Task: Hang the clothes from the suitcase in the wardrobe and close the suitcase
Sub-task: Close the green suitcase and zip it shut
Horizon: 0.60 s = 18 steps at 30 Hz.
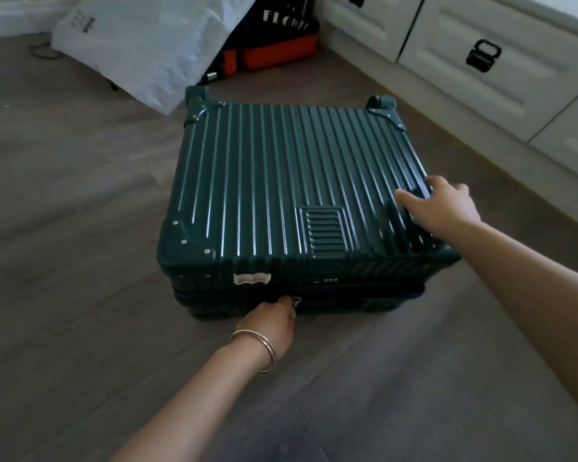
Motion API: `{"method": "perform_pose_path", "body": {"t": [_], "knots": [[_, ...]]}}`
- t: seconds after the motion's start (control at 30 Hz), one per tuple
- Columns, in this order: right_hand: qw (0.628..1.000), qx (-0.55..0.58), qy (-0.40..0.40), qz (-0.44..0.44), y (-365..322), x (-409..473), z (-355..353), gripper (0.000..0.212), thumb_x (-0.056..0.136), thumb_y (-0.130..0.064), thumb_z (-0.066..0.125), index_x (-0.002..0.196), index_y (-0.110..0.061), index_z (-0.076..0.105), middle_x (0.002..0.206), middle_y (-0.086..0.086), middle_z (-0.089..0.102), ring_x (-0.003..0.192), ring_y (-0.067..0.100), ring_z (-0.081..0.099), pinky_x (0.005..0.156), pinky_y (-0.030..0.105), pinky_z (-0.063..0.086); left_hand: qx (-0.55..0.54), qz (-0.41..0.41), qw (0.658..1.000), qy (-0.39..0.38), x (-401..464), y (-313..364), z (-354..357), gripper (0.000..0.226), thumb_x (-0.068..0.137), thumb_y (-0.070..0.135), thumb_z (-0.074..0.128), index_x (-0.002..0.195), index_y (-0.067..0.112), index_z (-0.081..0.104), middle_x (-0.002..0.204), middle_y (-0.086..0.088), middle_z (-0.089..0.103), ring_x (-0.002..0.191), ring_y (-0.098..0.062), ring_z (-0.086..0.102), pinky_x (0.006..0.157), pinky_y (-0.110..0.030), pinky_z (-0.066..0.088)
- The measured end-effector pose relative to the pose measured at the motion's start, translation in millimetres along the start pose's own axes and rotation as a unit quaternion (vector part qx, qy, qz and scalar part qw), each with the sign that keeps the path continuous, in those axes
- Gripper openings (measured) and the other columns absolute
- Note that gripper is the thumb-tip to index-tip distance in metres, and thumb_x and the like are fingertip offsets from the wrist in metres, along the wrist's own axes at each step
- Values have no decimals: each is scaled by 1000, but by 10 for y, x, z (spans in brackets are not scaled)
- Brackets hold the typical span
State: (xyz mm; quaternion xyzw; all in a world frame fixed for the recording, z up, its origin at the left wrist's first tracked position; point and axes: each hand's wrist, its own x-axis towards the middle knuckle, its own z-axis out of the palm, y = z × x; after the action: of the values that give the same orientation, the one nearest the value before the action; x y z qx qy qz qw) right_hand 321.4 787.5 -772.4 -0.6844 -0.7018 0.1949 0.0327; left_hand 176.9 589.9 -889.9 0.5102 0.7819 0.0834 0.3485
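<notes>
Nearest to us, our left hand (274, 323), a thin metal bangle (259, 348) around its wrist, reaches to the front edge of the dark green ribbed hard-shell suitcase (281, 181); its fingers (286, 303) are curled in a pinch on the small metal zipper pull (296, 301) that sits on the seam between the two shells. Just above those fingers, on the front wall of the case, we see a torn pale sticker (251, 279), and to the right of them, a little higher, the small combination lock (329, 280), too small for us to read

The suitcase lies flat on the grey wood-look floor (64, 261) with its lid down on the lower half. To the right of the pinching fingers the seam shows as a dark line; whether it is zipped there we cannot tell

Further up and to the right, our right hand (444, 208) rests on top of the lid near its right edge, fingers (411, 196) spread and fairly straight, pressing flat on the ribs and holding nothing. To the left of these fingers lies a raised ribbed rectangular panel (324, 228) in the lid

Beyond both hands, the far corners of the case carry its green wheels (382, 103). Behind it, far from our fingers, a white crinkled plastic bag (147, 45) leans on the floor, with a dark and orange bag bearing white letters (281, 38) next to it. Along the right runs a row of white panelled drawers with black ring handles (483, 56)
</notes>
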Motion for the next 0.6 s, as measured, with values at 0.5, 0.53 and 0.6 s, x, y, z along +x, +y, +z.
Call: {"method": "perform_pose_path", "body": {"t": [0.5,0.53,0.6], "knots": [[936,229,-249,93,646,-208,-92,60,88,-60,43,73,-5,63,49,3,67,49,18,63,62,29,49,39,-8,914,-404,-122,1096,-1367,23,95,20,43,102,8,61,108,-12,67,98,-27,67,70,-27,53],[921,217,-315,78,671,-231,-95,59,89,-59,42,73,-7,64,52,2,69,47,14,64,60,27,48,8,13,916,-400,-102,1235,-1447,19,95,18,44,95,9,61,101,-11,69,88,-26,69,62,-25,54],[873,199,-442,48,655,-265,-38,57,91,-58,40,79,-9,67,69,5,74,52,10,67,65,26,50,-50,55,936,-344,-47,1464,-1550,14,93,15,46,89,10,58,88,-9,70,70,-21,69,49,-22,53]]}}
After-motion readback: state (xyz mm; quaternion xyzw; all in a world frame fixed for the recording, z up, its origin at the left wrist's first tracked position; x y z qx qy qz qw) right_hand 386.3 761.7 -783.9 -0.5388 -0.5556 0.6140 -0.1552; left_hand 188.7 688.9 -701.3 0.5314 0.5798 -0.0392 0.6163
